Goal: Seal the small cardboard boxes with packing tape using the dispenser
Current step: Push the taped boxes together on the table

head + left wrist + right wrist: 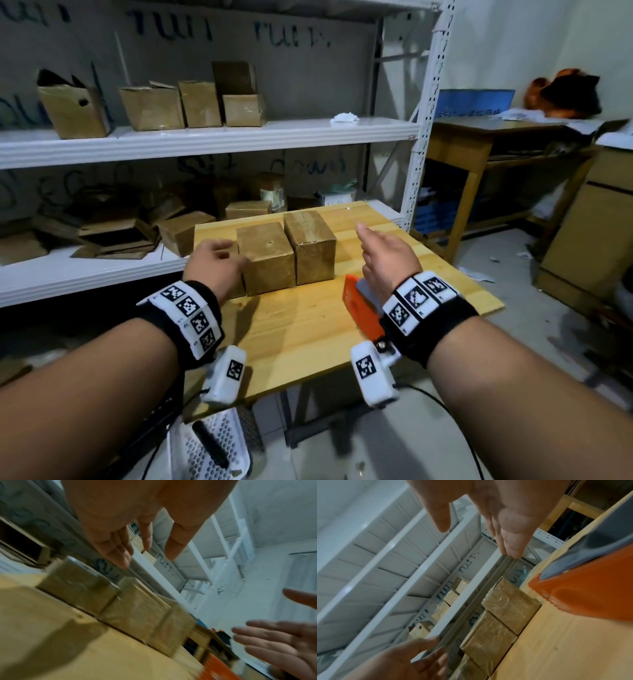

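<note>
Your hands hold nothing; your left hand hangs with relaxed, spread fingers just left of the middle box, and whether it touches a box you cannot tell; your right hand hovers open, fingers straight, to the right of that box; a second box stands just right of the middle box, a third on its left; the orange dispenser lies on the wooden surface, nearer you and right of the middle box, under your right wrist.
</note>
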The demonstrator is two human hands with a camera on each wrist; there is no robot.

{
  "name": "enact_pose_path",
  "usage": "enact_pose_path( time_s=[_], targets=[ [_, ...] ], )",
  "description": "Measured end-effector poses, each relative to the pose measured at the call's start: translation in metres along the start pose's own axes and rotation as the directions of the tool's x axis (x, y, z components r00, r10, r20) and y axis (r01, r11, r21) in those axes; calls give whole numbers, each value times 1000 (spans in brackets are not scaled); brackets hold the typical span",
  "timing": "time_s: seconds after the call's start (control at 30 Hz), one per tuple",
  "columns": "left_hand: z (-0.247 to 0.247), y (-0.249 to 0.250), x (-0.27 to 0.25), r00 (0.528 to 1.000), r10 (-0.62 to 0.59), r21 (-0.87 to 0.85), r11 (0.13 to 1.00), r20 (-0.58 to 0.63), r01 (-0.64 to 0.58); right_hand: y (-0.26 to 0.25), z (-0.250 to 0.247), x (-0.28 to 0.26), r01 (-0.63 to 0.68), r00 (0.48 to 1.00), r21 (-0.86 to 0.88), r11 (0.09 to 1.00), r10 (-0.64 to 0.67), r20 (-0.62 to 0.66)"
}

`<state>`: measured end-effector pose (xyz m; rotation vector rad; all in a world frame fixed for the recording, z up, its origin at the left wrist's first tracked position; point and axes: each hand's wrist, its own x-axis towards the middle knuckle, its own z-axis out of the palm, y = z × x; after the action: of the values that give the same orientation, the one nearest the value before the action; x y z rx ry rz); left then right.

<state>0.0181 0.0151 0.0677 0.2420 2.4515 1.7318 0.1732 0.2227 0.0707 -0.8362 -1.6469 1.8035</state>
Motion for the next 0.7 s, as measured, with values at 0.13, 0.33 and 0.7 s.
enact_pose_path(
  time_s=[0.13, 0.33, 0.7],
  targets=[
    [26, -2, -42, 980, -59, -147, 985, 189, 87, 4, -36, -49, 120, 985, 43, 992, -114, -126],
    [67, 5, -84, 927, -169, -240, 936, 335, 258, 13, -78, -79, 166, 932, 32, 986, -146, -332],
    [148, 17, -114, 869, -222, -256, 897, 442, 359, 39, -105, -50, -233, 962, -47, 971, 223, -161]
  ],
)
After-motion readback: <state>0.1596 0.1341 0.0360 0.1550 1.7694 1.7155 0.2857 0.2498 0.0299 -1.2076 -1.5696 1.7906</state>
